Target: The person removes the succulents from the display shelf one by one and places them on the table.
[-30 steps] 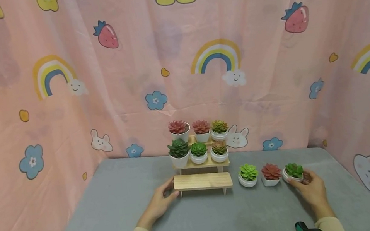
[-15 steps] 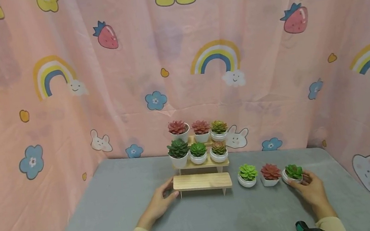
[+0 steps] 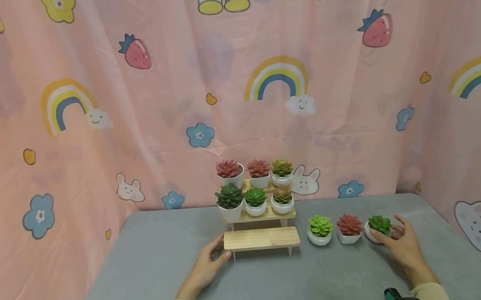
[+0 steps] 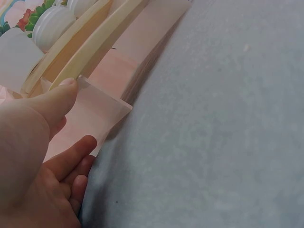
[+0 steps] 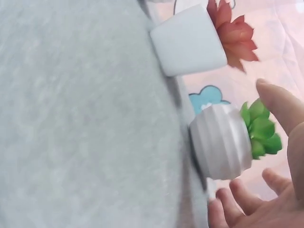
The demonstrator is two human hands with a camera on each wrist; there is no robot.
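My left hand (image 3: 209, 265) holds the left end of the front step of a wooden tiered plant stand (image 3: 261, 239). In the left wrist view, the thumb (image 4: 64, 97) presses the board's end by a pale leg (image 4: 92, 107), and the other fingers curl below. My right hand (image 3: 401, 245) stands around a potted green succulent (image 3: 379, 225) at the right end of a row on the table. The right wrist view shows its ribbed white pot (image 5: 222, 142) standing between the spread thumb and fingers, with gaps visible. Beside it are a red succulent (image 3: 349, 227) and a light-green succulent (image 3: 320, 229).
Several potted succulents fill the stand's upper two steps, including a dark-green one (image 3: 230, 199) and a red one (image 3: 229, 170). The front step is bare. A grey table (image 3: 286, 291) bears everything, and a pink patterned curtain (image 3: 161, 104) hangs behind it.
The right hand's fingers have spread away from the green succulent's pot, which stays in place. My left hand keeps its hold on the stand. The head view has shifted slightly.
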